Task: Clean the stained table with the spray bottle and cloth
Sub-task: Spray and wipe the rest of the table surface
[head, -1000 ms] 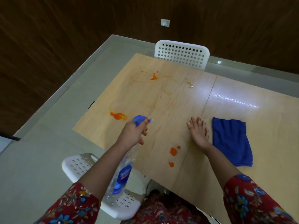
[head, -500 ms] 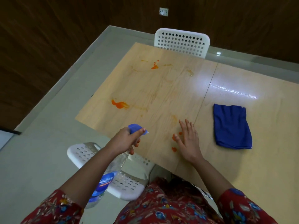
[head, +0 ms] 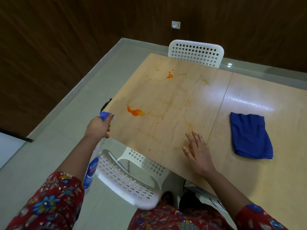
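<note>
- The left hand (head: 98, 126) hangs just off the left edge of the wooden surface (head: 176, 117), fingers curled tight round the neck of the spray bottle (head: 93, 165), one finger lying along the blue spray head.
- The spray bottle slants down from that hand, clear-bodied with a blue label, off the left edge of the surface and lower than its top; the spray head points in over the surface.
- A white perforated chair (head: 126, 178) stands at the near edge of the surface, its back partly tucked beneath it.
- A large orange stain (head: 135, 111) lies on the surface close to its left edge, with faint orange streaks trailing across the middle of the surface.
- A smaller orange stain (head: 169, 75) sits near the far edge of the surface.
- A second white chair (head: 196, 53) stands against the far edge of the surface.
- The right hand (head: 198, 151) lies flat on the surface near its near edge, fingers straight and spread, holding nothing; a bit of orange shows at its fingers.
- The blue cloth (head: 250, 135) lies folded on the right half of the surface, beyond the seam, apart from both hands.
</note>
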`<state>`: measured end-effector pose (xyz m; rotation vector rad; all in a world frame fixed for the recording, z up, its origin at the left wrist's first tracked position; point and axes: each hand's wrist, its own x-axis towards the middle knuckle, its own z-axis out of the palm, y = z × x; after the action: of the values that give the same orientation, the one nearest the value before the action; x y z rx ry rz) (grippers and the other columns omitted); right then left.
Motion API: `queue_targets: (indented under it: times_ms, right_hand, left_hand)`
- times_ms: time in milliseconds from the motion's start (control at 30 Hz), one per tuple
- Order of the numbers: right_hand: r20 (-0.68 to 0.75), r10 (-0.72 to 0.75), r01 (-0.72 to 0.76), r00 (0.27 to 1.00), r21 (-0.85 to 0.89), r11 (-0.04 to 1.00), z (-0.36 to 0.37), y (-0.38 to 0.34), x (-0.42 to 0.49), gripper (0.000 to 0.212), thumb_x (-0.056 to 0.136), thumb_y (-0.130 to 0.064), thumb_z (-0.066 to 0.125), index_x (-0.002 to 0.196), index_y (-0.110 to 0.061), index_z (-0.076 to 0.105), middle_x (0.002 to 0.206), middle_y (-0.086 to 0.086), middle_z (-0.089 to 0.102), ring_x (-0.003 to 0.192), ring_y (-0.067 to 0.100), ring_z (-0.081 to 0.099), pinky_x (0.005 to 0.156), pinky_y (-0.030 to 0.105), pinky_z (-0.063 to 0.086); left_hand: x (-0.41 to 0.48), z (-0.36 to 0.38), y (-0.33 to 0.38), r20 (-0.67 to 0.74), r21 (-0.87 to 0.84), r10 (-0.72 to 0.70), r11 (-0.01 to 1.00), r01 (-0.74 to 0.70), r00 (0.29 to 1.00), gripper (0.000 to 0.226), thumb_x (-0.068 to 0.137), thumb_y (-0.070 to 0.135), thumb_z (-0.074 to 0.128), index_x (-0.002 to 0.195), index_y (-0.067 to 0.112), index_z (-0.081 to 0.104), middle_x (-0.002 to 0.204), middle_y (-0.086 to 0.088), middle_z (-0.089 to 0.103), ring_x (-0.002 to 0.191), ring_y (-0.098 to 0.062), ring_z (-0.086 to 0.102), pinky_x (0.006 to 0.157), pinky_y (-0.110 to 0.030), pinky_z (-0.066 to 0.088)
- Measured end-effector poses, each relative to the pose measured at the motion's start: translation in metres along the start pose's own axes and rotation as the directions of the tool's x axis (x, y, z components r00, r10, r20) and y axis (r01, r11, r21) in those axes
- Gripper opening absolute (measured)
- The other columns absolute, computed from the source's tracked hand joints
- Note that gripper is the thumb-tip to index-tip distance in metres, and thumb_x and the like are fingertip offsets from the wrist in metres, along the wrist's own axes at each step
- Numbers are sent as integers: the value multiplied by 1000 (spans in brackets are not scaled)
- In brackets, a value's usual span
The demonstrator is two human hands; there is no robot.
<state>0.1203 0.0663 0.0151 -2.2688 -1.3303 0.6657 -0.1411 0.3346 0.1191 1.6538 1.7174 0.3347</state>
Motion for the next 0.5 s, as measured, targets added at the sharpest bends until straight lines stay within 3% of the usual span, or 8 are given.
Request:
queue_targets:
  times_ms: [167, 300, 400, 500]
  right_hand:
    - [-29, 23, -22, 999, 29, 999, -8, 3, -2, 78, 83, -74, 8, 151, -37, 14, 162, -7, 5, 148, 11, -5, 115, 32, -2]
    - [-49, 35, -31, 998, 81, 996, -16, 0, 1, 89, 78, -83, 2, 151, -35, 15, 161, -7, 10, 148, 12, 0, 118, 35, 4]
    - [-38, 43, -37, 998, 146, 989, -28, -5, 4, 85, 81, -77, 11, 151, -31, 20, 159, -5, 18, 148, 13, 5, 118, 36, 9]
    - [-23, 41, -34, 999, 230, 973, -40, -17, 10, 71, 91, -68, 28, 149, -26, 30, 154, -3, 31, 145, 16, 21, 118, 39, 21]
  left_hand:
    - [13, -8, 10, -21, -117, -12, 993, 9, 1000, 55, 90, 57, 53, 71, 6, 58, 66, -14, 58, 44, -26, 54, 60, -37, 49]
    - [0, 9, 42, 63, -238, 107, 967, -89, 992, 45, 95, 52, 48, 73, 15, 60, 74, -12, 62, 43, -23, 54, 54, -28, 48]
    - [-13, 30, 65, 111, -360, 168, 926, -118, 980, 39, 97, 46, 50, 74, 18, 65, 63, -11, 54, 45, -22, 50, 49, -27, 47]
    - [-20, 51, 85, 123, -404, 194, 905, -129, 973, 44, 95, 49, 51, 89, 10, 71, 57, -8, 53, 47, -23, 51, 49, -30, 47]
